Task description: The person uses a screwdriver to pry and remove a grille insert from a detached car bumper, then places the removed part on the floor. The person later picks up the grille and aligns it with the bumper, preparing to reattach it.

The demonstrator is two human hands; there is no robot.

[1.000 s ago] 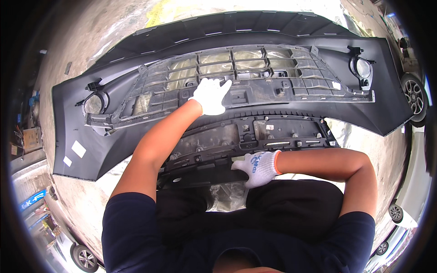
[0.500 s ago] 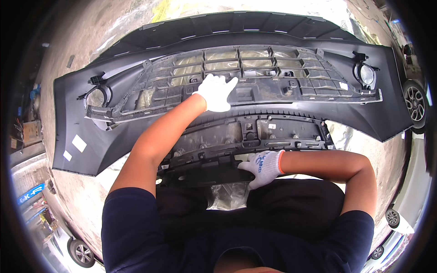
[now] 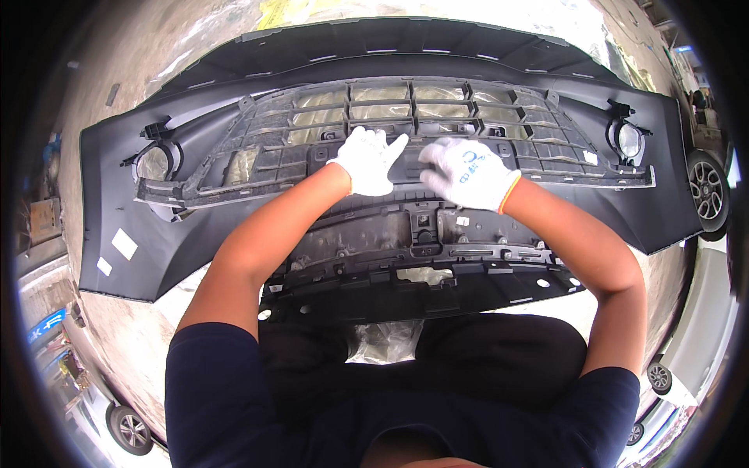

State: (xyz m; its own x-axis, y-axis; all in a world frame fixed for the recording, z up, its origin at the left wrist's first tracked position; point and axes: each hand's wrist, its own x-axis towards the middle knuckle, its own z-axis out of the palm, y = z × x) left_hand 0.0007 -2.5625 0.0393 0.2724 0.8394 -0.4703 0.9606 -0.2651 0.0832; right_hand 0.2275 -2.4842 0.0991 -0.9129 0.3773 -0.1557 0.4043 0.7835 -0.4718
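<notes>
A large black car bumper cover [image 3: 203, 269] lies face down in front of me, with a dusty black grille [image 3: 538, 161] across it. My left hand [image 3: 369, 161], in a white knit glove, rests on the grille's middle. Its fingers curl down over a bar while the thumb points out to the right. Just right of it, my right hand [image 3: 470, 173], gloved alike, hovers over the grille's lower edge. Motion blurs its fingertips, and I cannot make out anything held there. Nearer to me is a long black lower panel [image 3: 351, 300] with slots and clips.
Round lamp openings sit at the bumper's left [image 3: 156, 164] and right [image 3: 626, 139]. Clear plastic film [image 3: 384, 343] lies between my knees. A car wheel [image 3: 707, 186] stands at the far right, another wheel [image 3: 129, 429] at lower left. Yellow-printed sheeting [image 3: 292, 12] covers the floor beyond.
My right hand has left the near panel and moved up and forward to the grille, beside my left. The panel's near part now shows fully. My left hand stays in place.
</notes>
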